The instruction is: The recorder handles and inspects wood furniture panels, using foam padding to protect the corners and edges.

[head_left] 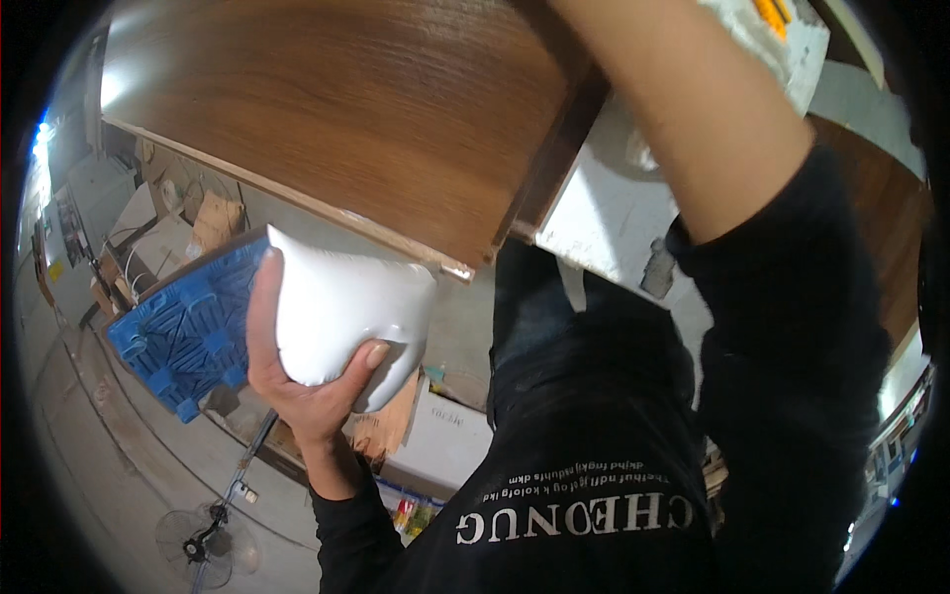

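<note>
Left hand grip closed around a soft white bag: thumb up the left side, fingers curled under and over its lower right, bag bulging between them. Bag sits just below the front edge of a brown wood panel, its top right corner touching or nearly touching that edge; can't tell which.

Right arm runs up across the right of the view, black sleeve pushed back to the forearm. Right hand is out of frame at the top, so can't tell its grip.

White worktop sits to the right of the panel, a small grey bottle standing on it beside the sleeve.

Below and left of the bag: blue plastic pallet. Under it, cardboard scraps and a white box. Floor fan on the grey floor at lower left.
</note>
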A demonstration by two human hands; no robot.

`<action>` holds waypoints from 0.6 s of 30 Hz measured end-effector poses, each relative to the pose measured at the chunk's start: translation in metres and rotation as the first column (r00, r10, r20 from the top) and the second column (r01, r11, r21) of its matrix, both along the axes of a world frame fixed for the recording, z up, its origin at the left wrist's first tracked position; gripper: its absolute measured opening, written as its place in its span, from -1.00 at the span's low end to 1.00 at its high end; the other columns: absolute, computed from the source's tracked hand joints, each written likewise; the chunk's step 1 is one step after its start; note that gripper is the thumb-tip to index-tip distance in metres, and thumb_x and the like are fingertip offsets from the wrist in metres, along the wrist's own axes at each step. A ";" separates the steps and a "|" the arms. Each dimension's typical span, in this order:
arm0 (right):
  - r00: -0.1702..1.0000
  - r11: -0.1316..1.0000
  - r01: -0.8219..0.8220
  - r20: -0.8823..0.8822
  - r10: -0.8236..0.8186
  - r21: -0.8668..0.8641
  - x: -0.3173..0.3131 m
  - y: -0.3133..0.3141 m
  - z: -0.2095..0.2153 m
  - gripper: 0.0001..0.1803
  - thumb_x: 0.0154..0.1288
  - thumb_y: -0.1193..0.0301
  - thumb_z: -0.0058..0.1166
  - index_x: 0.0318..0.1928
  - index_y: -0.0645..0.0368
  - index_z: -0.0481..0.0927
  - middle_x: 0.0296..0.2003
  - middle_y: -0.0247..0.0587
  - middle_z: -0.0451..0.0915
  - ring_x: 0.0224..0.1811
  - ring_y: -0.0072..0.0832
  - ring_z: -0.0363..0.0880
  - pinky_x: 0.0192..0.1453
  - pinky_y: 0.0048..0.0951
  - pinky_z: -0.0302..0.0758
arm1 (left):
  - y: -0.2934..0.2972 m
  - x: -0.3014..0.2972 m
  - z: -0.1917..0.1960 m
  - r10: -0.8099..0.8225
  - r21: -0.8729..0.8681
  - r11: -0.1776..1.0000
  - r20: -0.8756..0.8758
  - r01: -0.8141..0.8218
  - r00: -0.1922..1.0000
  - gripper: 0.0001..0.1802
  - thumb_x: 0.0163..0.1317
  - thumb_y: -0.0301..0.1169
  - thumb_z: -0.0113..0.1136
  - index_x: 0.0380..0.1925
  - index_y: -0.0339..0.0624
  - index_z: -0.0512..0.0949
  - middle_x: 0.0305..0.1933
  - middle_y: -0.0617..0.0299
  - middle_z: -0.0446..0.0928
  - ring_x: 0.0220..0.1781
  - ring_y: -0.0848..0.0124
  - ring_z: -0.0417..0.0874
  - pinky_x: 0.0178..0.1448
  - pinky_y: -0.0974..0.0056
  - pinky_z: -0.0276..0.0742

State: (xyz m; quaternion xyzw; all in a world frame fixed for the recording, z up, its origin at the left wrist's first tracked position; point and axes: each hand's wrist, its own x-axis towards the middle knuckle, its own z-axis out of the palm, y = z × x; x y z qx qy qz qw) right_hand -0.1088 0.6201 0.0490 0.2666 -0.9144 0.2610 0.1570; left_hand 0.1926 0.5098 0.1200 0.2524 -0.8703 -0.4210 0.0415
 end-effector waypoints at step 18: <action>0.884 0.874 -0.402 0.365 0.292 0.273 0.085 0.056 -0.034 -0.09 0.15 -0.26 -0.14 0.35 0.04 0.08 0.39 -0.04 -0.04 0.45 -0.08 -0.17 0.42 0.10 -0.17 | 0.029 -0.015 -0.040 0.469 0.910 0.216 -0.414 0.353 0.780 -0.48 0.21 0.14 -0.03 -0.14 -0.04 0.55 -0.06 -0.09 0.46 -0.41 0.27 0.49 -0.29 0.22 0.41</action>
